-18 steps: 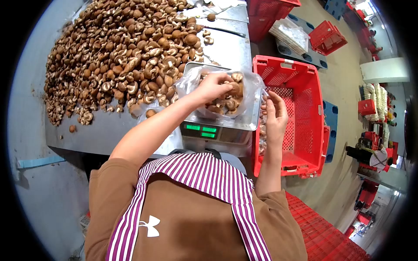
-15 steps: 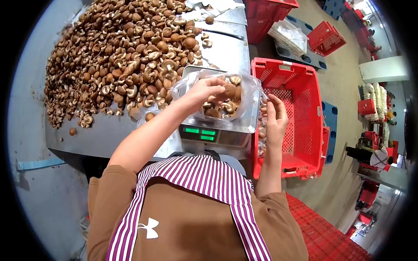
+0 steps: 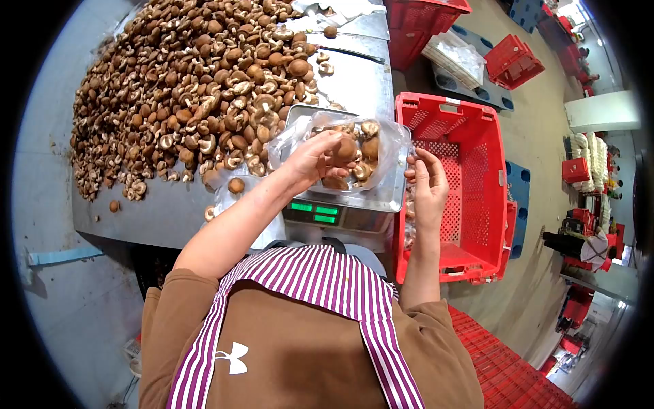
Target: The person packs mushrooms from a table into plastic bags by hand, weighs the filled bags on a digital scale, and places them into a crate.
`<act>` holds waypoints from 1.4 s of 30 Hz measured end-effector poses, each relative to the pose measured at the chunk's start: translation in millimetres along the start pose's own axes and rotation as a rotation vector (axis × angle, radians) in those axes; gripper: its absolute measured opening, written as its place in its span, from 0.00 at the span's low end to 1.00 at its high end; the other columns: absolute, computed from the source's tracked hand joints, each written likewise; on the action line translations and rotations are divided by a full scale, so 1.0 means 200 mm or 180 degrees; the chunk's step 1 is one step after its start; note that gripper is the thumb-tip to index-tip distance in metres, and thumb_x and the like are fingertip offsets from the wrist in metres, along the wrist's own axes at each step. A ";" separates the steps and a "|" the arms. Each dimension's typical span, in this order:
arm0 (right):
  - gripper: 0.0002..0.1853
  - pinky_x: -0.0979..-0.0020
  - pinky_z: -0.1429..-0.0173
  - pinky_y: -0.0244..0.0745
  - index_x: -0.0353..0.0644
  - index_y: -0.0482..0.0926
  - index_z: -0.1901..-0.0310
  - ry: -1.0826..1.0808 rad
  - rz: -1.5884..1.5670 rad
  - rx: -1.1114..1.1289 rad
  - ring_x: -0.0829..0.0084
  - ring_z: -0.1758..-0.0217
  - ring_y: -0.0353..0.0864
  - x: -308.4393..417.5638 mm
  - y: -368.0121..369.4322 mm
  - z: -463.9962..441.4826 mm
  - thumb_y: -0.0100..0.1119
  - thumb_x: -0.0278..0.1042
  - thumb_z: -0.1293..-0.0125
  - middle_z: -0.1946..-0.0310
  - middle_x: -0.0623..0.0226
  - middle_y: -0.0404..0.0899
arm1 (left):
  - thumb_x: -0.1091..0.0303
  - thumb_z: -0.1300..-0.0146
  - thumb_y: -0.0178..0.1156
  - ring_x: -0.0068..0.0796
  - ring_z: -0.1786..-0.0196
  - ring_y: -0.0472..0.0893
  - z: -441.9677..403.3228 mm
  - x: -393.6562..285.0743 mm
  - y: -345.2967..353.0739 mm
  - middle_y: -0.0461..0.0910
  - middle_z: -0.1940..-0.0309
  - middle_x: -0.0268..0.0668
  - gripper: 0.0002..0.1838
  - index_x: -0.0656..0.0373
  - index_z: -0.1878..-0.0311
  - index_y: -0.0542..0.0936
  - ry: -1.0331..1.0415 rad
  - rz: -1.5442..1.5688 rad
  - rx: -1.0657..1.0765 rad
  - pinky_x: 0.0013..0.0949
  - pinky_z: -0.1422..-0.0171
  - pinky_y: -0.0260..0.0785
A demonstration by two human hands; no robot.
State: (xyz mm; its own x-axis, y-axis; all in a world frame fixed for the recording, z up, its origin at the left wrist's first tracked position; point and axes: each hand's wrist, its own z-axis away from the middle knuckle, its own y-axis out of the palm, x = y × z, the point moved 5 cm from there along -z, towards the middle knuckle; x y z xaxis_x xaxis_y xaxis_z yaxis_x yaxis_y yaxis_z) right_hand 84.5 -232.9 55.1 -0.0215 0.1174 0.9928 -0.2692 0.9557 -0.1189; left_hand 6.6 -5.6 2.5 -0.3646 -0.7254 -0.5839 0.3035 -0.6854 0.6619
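Note:
A clear plastic bag point(image 3: 390, 146) with several brown shiitake mushrooms in it rests open on the metal pan of a scale point(image 3: 390, 199). Over its mouth, the curled fingers of my left hand point(image 3: 315, 162) hold a brown-capped mushroom point(image 3: 346, 147); part of the grip is hidden. At the bag's right edge, the thumb and fingers of my right hand point(image 3: 427, 178) are pinched together, seemingly on the bag's rim. Green digits glow on the scale's display point(image 3: 314, 211). Just left of the scale lies another clear bag point(image 3: 228, 199) with loose mushrooms by it.
A large mushroom heap point(image 3: 184, 95) covers much of the metal table point(image 3: 157, 217). Right beside the scale stands a red crate point(image 3: 487, 177) with filled bags along its near side. More red crates point(image 3: 512, 61) and blue pallets point(image 3: 516, 204) occupy the floor. People are farther right.
My left hand has drawn back slightly left and down, and the mushroom at its fingers has shifted with it. My right hand remains beside the bag, its fingers slightly lower.

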 end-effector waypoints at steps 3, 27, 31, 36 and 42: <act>0.14 0.76 0.53 0.77 0.36 0.77 0.43 0.0014 -0.0067 0.0005 0.79 0.59 0.80 0.00 0.00 -0.01 0.53 0.31 0.25 0.55 0.65 0.82 | 0.58 0.28 0.57 0.33 0.54 0.84 0.01 -0.04 -0.05 0.80 0.51 0.41 0.15 0.54 0.45 0.73 0.0265 -0.0374 -0.0282 0.32 0.57 0.81; 0.11 0.75 0.53 0.79 0.34 0.79 0.47 -0.0362 0.0143 0.0023 0.76 0.53 0.81 0.10 0.04 0.00 0.50 0.25 0.25 0.56 0.64 0.81 | 0.60 0.43 0.68 0.48 0.56 0.80 0.03 -0.14 0.12 0.76 0.59 0.46 0.15 0.61 0.59 0.80 0.1939 -0.4587 -0.0305 0.45 0.53 0.72; 0.11 0.75 0.53 0.79 0.33 0.78 0.47 -0.0306 0.0188 0.0067 0.76 0.54 0.81 0.06 0.03 -0.01 0.49 0.25 0.24 0.55 0.65 0.80 | 0.58 0.40 0.68 0.22 0.66 0.74 0.09 -0.25 0.07 0.75 0.70 0.34 0.16 0.62 0.63 0.78 0.1370 -0.3314 -0.0385 0.30 0.61 0.67; 0.11 0.75 0.53 0.78 0.34 0.79 0.48 -0.0394 0.0207 0.0084 0.77 0.55 0.81 0.13 0.13 -0.02 0.49 0.25 0.25 0.57 0.64 0.80 | 0.61 0.35 0.65 0.13 0.71 0.72 0.12 -0.22 0.05 0.78 0.72 0.29 0.12 0.60 0.59 0.77 0.1016 -0.2405 -0.0367 0.22 0.68 0.64; 0.11 0.75 0.53 0.78 0.34 0.79 0.48 -0.0408 0.0194 0.0192 0.77 0.55 0.81 0.13 0.17 -0.01 0.49 0.25 0.24 0.57 0.64 0.81 | 0.61 0.37 0.66 0.14 0.73 0.72 0.07 -0.18 0.06 0.75 0.74 0.27 0.14 0.62 0.59 0.78 0.1571 -0.1765 -0.0458 0.23 0.71 0.65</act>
State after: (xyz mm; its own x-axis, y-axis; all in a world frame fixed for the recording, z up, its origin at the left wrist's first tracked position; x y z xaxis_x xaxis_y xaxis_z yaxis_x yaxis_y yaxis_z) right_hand 76.0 -197.3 77.9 -0.1614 0.1355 0.9776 -0.3209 0.9295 -0.1818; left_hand 12.0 13.8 38.0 -0.0710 -0.1931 -0.9786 0.3146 -0.9353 0.1617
